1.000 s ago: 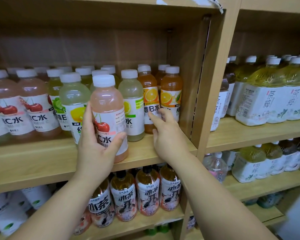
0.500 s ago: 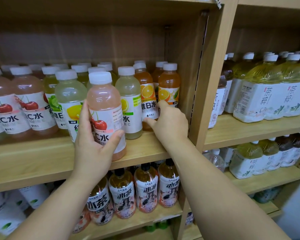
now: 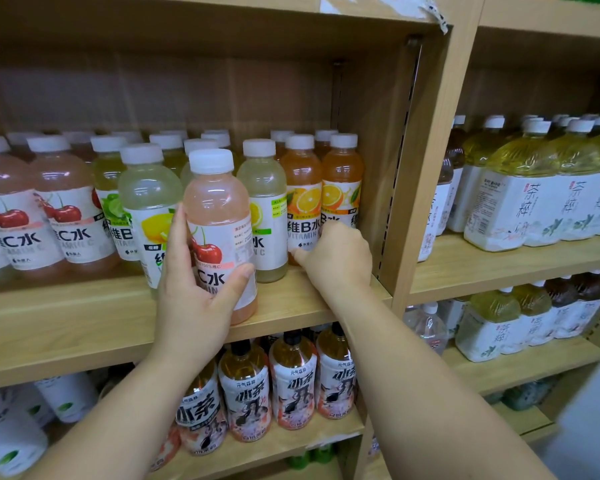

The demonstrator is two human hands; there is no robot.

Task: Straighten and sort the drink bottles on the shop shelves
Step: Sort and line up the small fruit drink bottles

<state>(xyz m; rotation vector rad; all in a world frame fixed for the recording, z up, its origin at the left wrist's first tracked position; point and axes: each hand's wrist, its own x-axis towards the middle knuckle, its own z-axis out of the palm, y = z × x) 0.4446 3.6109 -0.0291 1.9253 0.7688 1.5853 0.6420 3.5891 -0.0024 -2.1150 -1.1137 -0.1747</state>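
Pale wooden shelving fills the view, and nearest to me the shelf board carries the work. At its front edge the left hand grips a pink cherry bottle, thumb across the label and fingers behind. The bottle is upright, but whether it rests on the board or hangs just above it I cannot tell. It stands before the pale drinks, so I judge it the stray being sorted. At three o'clock from it the right hand lies against the foot of the orange bottles, thumb pointing left and fingers curled out of sight; whether they clasp a bottle I cannot tell. Further in, the rows run by flavour and the caps sit fairly level, so the sorting looks well on. The cherry group stands at nine o'clock, well apart from the stray. A lemon bottle just beside the left hand stands forward of its row and bars the straight way there. The upright divider hems in the right hand. Beyond it, at two o'clock, stand large tea bottles. At six o'clock, on the board below, small tea bottles look uneven.
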